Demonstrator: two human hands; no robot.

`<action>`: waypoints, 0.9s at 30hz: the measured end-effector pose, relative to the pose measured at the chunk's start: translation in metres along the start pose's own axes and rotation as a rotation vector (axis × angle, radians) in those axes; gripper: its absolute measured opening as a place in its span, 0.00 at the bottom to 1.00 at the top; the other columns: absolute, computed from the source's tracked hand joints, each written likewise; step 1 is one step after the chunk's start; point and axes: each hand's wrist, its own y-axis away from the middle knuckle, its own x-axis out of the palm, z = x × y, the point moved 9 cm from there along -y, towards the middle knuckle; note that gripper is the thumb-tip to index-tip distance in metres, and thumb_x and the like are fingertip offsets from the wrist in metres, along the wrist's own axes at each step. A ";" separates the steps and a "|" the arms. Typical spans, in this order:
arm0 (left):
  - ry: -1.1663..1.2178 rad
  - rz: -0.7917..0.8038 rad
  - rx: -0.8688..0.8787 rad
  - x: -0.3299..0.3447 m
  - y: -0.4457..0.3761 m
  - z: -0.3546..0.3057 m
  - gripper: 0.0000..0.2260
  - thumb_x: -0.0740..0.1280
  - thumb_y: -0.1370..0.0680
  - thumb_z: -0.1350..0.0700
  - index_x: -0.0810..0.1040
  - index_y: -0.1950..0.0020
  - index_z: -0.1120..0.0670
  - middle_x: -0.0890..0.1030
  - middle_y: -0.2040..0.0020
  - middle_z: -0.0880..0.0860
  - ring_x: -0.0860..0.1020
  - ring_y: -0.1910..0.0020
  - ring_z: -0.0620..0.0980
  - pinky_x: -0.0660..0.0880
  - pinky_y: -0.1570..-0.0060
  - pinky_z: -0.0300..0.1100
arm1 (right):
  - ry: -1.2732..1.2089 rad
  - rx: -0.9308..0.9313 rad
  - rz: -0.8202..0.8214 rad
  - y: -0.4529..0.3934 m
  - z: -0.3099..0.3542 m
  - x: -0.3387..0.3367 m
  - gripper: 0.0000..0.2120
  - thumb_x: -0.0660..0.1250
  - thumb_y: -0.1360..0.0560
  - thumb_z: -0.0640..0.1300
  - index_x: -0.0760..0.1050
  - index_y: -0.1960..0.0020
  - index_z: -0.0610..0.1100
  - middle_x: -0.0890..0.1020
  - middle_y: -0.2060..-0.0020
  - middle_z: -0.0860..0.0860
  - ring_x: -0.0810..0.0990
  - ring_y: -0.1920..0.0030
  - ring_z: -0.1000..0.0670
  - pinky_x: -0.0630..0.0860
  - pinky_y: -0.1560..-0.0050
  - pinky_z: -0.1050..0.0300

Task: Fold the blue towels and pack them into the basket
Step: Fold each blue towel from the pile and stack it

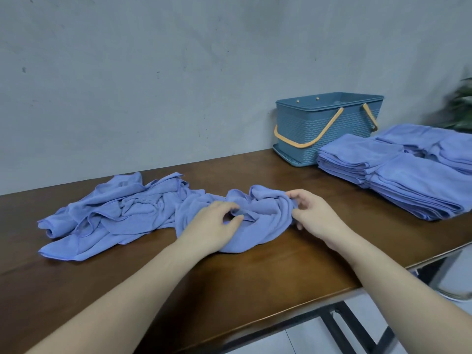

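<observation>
Sorting out a crumpled towel [258, 221] mid-table, left hand [212, 226] and right hand [314, 215] each pinching its bunched cloth (basket [324, 129] waiting far right behind folded stacks [398, 175]); next, likely finding corners and spreading flat.

Two bare forearms are being shown; left hand [213, 227] and right hand [315, 217] are being seen ungloved, without sleeves, rings or watch.
</observation>
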 end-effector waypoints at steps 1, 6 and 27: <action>-0.055 0.046 -0.021 0.002 0.001 0.003 0.13 0.62 0.18 0.47 0.79 0.37 0.49 0.81 0.42 0.47 0.77 0.43 0.46 0.70 0.42 0.39 | 0.016 0.002 -0.003 0.001 -0.001 -0.003 0.18 0.62 0.25 0.32 0.79 0.44 0.52 0.83 0.62 0.45 0.75 0.71 0.53 0.74 0.66 0.60; -0.397 0.106 -0.012 -0.004 0.012 -0.001 0.19 0.52 0.18 0.35 0.79 0.46 0.41 0.78 0.50 0.41 0.76 0.53 0.42 0.70 0.57 0.41 | 0.024 0.009 -0.017 0.003 -0.002 -0.011 0.22 0.59 0.25 0.30 0.80 0.42 0.51 0.83 0.63 0.50 0.78 0.70 0.59 0.75 0.67 0.66; 1.022 -0.153 -0.266 -0.003 -0.030 0.029 0.21 0.65 0.19 0.54 0.71 0.25 0.49 0.78 0.33 0.55 0.79 0.41 0.48 0.76 0.42 0.47 | 0.201 -0.059 0.105 0.004 0.003 -0.009 0.27 0.66 0.24 0.35 0.71 0.31 0.58 0.77 0.48 0.59 0.76 0.53 0.60 0.72 0.57 0.67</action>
